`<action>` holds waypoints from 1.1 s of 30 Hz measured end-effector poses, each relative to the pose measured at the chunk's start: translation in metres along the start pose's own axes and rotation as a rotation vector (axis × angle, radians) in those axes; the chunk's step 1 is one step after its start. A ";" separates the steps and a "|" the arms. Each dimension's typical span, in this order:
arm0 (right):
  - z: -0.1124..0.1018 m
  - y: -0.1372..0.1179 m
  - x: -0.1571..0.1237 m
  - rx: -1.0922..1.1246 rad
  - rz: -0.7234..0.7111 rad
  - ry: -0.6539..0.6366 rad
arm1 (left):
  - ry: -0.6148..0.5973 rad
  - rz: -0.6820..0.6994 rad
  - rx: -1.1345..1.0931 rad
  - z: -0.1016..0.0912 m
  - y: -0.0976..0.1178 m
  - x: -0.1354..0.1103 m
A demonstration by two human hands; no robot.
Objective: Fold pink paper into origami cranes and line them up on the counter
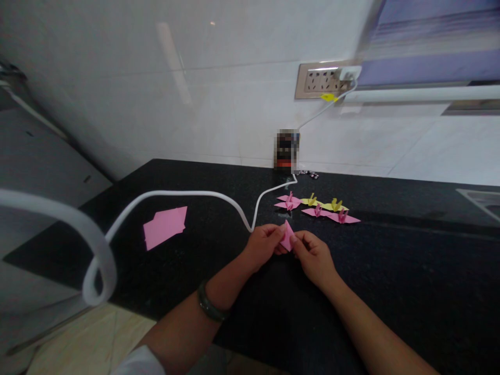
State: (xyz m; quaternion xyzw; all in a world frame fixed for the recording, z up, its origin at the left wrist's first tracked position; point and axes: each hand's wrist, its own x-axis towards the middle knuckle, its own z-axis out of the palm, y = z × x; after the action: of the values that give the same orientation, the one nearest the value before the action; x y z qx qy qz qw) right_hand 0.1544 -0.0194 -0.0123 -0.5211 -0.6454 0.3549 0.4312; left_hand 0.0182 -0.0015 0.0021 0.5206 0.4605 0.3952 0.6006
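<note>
Pink folded paper point(288, 239) pinched between two hands, its point toward the wall

The piece lies directly between the left hand point(265, 242) and the right hand point(314, 256), over the dark countertop point(390, 281). Its long axis appears to run away from the person, one sharp corner aimed at the tiled wall point(219, 114) and the opposite corner toward the body. Neither hand is nearer: both touch the paper and are closed on it from opposite sides. The left thumb presses the left face near the upper part; the right thumb and fingers grip the right edge somewhat lower. Whether the paper rests on the surface or is lifted cannot be told. Beyond the hands and to the right stand folded paper birds point(318, 211), pink and yellow, in two rows. Well apart to the left lie flat pink sheets point(164, 229), overlapping. A white cable point(187, 193) bends just beside the left hand, on its far side.
</note>
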 end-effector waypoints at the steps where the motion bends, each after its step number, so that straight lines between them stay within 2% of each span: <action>1: 0.000 -0.001 0.000 -0.007 -0.005 -0.002 | 0.008 -0.008 0.003 0.000 0.000 0.000; 12: 0.001 0.002 0.000 -0.072 -0.011 0.007 | 0.049 -0.069 0.096 0.000 0.001 0.002; 20: 0.001 0.005 0.001 -0.098 -0.006 0.024 | -0.006 0.068 0.173 -0.001 -0.003 0.002; 25: 0.000 0.006 0.001 -0.101 0.016 0.040 | 0.000 0.083 0.165 -0.003 -0.006 0.003; 29: -0.001 0.003 0.001 -0.094 0.017 0.048 | 0.030 0.090 0.182 -0.004 -0.009 0.004; 33: -0.001 0.002 0.001 -0.087 0.015 0.040 | 0.135 0.128 0.215 -0.005 -0.010 0.004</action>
State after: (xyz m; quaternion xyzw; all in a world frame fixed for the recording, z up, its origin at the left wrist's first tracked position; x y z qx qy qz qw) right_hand 0.1560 -0.0178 -0.0135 -0.5511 -0.6476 0.3194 0.4182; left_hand 0.0148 0.0024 -0.0083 0.5825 0.5055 0.4153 0.4823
